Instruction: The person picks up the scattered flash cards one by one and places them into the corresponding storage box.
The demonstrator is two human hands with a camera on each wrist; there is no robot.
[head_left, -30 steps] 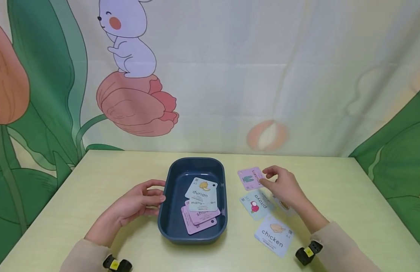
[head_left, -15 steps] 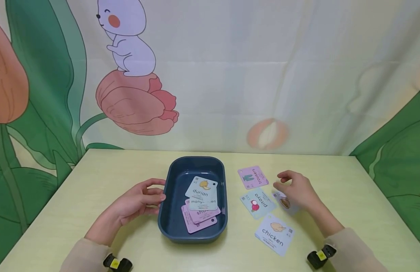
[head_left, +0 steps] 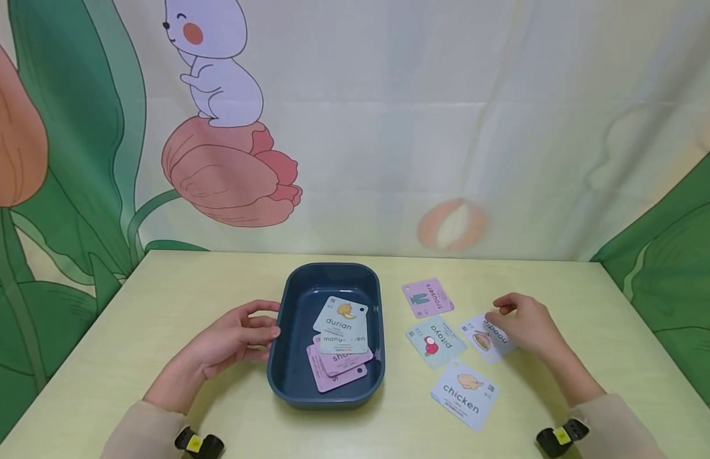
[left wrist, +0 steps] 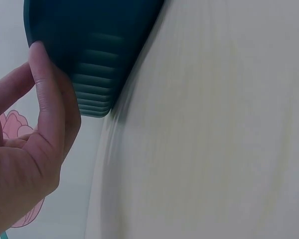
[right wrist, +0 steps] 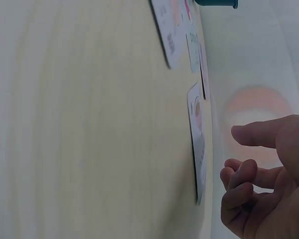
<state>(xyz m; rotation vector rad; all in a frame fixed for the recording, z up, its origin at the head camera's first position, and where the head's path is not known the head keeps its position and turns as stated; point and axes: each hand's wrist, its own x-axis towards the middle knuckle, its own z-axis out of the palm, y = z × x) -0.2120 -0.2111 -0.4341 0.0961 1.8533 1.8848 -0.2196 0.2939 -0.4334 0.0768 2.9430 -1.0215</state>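
Observation:
A dark blue rectangular bin (head_left: 278,382) stands on the table, holding overlapping word cards; a pale durian card (head_left: 340,312) lies among them, with pink cards (head_left: 343,363) beneath. My left hand (head_left: 234,341) holds the bin's left rim, thumb at its edge and fingers against the outer wall. Four-sided cards lie to the bin's right: pink trousers (head_left: 426,298), pale green pitaya (head_left: 435,343), white chicken (head_left: 465,395) and white noodle (head_left: 485,341). Just over the noodle card hovers my right hand (head_left: 529,322), thumb extended, other fingers loosely bent, nothing held.
The pale wooden table (head_left: 159,299) runs back to a hanging cloth (head_left: 360,159) printed with a rabbit and tulips. Black wrist cameras (head_left: 199,443) are strapped to both sleeves.
My right hand has moved from the trousers card rightward and nearer to me, over the noodle card, uncovering its word. The left hand and the bin have stayed put.

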